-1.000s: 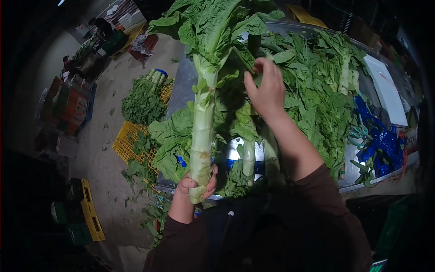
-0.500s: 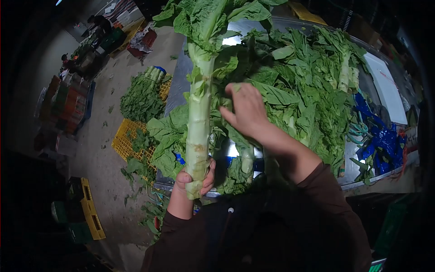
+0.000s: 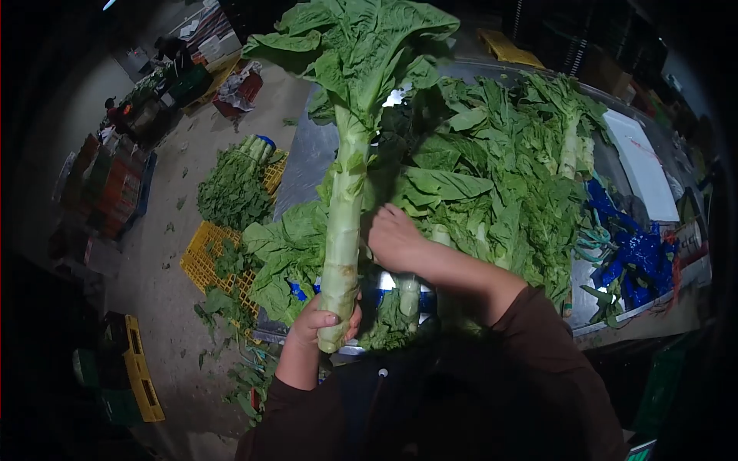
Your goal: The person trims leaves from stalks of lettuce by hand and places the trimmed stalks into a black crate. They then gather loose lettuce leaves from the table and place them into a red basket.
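Note:
A thick pale-green celtuce (image 3: pixel 344 238) stands nearly upright in front of me, its broad leaves fanning out at the top. My left hand (image 3: pixel 315 321) is closed around the lower end of its stem. Close beside the right side of the stem is my right hand (image 3: pixel 396 240), fingers curled in; what they hold, if anything, is hidden. Below the right hand lies another celtuce stem (image 3: pixel 409 296) with leaves. A large heap of leafy celtuce (image 3: pixel 492 192) covers the metal table beyond and to the right.
At the table's right are a white board (image 3: pixel 642 165) and crumpled blue plastic (image 3: pixel 638 257). To the left, a bundle of celtuce (image 3: pixel 234 184) and yellow crates (image 3: pixel 219 253) sit on the leaf-strewn floor. A person (image 3: pixel 173 54) is in the far background.
My right hand has drawn down and toward me, its fingers now curled beside the stem. The celtuce has tilted slightly, with its leafy top more fully in view. My left hand keeps its hold.

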Action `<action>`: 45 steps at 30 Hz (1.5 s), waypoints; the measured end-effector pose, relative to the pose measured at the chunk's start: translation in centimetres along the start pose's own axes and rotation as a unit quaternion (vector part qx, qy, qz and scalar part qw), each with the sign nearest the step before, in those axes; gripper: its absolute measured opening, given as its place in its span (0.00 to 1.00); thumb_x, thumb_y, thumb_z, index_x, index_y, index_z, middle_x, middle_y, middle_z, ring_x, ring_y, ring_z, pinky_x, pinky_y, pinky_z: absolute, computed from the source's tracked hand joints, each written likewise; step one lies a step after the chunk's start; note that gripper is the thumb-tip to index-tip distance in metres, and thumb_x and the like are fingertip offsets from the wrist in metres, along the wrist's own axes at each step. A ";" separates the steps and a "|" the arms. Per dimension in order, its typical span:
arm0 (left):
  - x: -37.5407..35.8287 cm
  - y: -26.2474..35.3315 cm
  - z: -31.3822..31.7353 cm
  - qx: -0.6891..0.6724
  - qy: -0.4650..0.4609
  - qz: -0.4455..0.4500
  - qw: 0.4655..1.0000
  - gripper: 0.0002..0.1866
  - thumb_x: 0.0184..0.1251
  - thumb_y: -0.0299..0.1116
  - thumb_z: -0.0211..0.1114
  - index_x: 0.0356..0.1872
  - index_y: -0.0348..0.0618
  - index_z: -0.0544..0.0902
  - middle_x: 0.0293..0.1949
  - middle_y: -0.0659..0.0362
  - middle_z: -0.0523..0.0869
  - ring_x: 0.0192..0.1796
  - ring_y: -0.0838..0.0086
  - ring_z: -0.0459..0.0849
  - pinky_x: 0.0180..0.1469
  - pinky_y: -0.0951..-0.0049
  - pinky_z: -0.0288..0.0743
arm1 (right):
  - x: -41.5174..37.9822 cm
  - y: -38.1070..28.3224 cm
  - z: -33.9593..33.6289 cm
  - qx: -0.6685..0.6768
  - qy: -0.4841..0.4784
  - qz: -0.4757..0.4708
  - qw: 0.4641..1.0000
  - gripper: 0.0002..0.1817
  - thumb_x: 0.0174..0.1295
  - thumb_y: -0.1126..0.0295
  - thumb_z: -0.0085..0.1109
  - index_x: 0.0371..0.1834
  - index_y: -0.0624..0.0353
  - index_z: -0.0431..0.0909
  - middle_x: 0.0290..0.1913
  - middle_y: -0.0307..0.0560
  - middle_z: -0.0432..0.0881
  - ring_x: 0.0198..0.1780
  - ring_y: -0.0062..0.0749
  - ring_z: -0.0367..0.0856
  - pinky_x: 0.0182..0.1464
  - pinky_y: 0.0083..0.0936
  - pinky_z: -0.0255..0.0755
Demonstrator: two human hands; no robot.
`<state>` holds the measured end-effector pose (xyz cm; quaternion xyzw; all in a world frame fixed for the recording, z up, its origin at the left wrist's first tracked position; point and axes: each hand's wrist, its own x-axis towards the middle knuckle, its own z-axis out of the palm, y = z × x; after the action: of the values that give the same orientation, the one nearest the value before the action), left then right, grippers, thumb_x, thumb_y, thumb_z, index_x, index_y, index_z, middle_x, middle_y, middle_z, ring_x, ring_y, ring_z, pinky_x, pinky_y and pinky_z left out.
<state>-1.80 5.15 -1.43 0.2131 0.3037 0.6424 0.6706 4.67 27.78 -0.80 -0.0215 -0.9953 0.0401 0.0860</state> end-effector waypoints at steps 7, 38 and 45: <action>-1.0 -0.7 -0.7 0.082 0.055 -0.018 0.995 0.32 0.46 0.35 0.72 0.52 0.35 0.69 0.32 0.53 0.80 0.29 0.68 0.81 0.32 0.70 0.77 | 1.1 7.3 -10.2 0.401 0.322 0.238 0.824 0.21 0.62 0.53 0.57 0.39 0.63 0.74 0.29 0.50 0.80 0.33 0.43 0.80 0.41 0.34 0.72; -0.9 -2.9 1.8 0.462 0.382 0.067 0.797 0.30 0.45 0.36 0.74 0.52 0.39 0.74 0.40 0.57 0.82 0.40 0.73 0.80 0.45 0.70 0.74 | 1.6 7.5 -5.2 0.496 0.238 0.249 0.797 0.21 0.64 0.53 0.57 0.38 0.64 0.73 0.28 0.38 0.77 0.29 0.20 0.72 0.33 0.21 0.68; -1.4 -3.3 3.0 0.576 0.440 0.096 0.682 0.33 0.43 0.40 0.74 0.54 0.44 0.73 0.42 0.50 0.84 0.43 0.59 0.84 0.46 0.64 0.76 | 2.5 5.9 -5.3 0.490 0.304 0.217 0.788 0.19 0.62 0.55 0.58 0.35 0.64 0.73 0.27 0.49 0.80 0.28 0.36 0.78 0.34 0.30 0.71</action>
<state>2.65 3.81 -1.32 0.2783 0.8521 0.4209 0.1392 3.33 34.16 4.29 -0.2034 -0.7333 0.5311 0.3725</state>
